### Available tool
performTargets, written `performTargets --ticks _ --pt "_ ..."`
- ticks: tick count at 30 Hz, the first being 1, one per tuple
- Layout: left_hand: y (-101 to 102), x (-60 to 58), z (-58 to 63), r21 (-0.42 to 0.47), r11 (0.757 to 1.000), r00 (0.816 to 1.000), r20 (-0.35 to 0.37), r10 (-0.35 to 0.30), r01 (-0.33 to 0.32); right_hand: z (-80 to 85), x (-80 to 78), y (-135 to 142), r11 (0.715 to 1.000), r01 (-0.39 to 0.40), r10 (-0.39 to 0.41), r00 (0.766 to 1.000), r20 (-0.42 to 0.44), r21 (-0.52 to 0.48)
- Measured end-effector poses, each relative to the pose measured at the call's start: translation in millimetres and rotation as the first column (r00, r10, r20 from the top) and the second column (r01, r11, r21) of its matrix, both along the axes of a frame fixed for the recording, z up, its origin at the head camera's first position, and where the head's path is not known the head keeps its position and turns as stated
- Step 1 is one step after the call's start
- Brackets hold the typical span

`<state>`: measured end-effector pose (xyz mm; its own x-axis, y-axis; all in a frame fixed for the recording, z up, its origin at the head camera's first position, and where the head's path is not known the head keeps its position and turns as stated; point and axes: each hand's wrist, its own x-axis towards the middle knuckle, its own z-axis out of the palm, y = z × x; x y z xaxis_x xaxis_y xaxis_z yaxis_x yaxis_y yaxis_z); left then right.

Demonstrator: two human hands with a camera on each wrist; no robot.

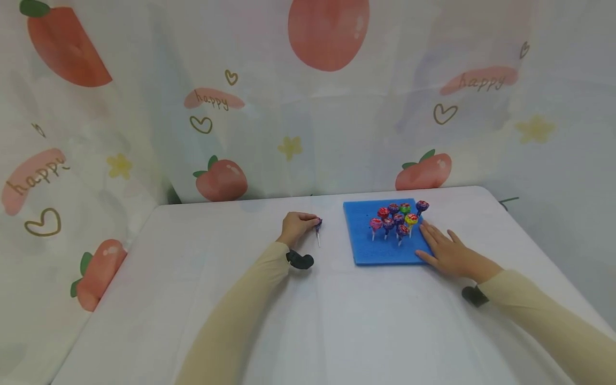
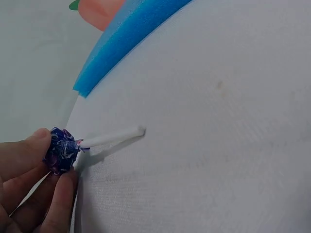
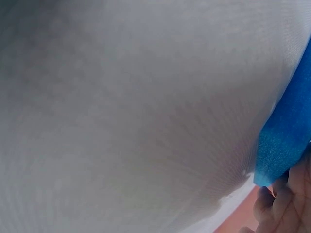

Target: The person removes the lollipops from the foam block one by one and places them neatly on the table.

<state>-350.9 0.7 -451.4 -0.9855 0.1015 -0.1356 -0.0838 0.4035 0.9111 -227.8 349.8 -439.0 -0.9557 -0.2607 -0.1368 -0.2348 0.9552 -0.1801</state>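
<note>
At far left, a pale fabric backdrop (image 1: 154, 107) with printed red fruit, yellow flowers, gold hearts and the word "happy", running along the side and across the back. In front of it, a white-covered table (image 1: 120, 299). Left of centre, stretching in from the lower edge, a beige sleeve (image 1: 236, 310) with a dark device (image 1: 300, 260) at the wrist. Beyond the cuff, the left hand (image 1: 294, 226), pinching a lollipop (image 2: 60, 155) by its purple-blue wrapped head between thumb and fingers. Held just above the table, between the hand and a blue board (image 1: 356, 240), apart from the latter; in the left wrist view, with a white stick (image 2: 109, 139) slanting out, tip meeting its shadow on the cloth. Right of centre, that board, flat on the table. On it, mostly towards the right, nine wrapped lollipops (image 1: 398, 218), sticks down and heads up: five purple, one each of red, pink, green and yellow. At the board's right edge, the right hand (image 1: 452, 258), palm down, fingers extended, thumb spread well away and resting on the blue surface. In the right wrist view, only partly visible beside the board's corner; from there, cannot tell the full finger spread. Farther right, another dark wrist device (image 1: 474, 296) and beige cuff (image 1: 500, 289).
</note>
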Motion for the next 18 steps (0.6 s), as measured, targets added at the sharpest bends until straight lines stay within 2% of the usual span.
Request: performTargets --ticks 11,18 --pt "3.0 -0.2 1.9 -0.078 0.997 1.0 -0.011 0.005 -0.006 -0.5 -1.2 0.9 1.0 -0.003 0.004 1.0 -0.012 0.012" --pt "2.7 2.5 5.1 -0.071 0.997 1.0 0.008 0.021 -0.021 -0.5 -0.2 -0.1 1.0 -0.003 0.003 1.0 -0.011 0.011"
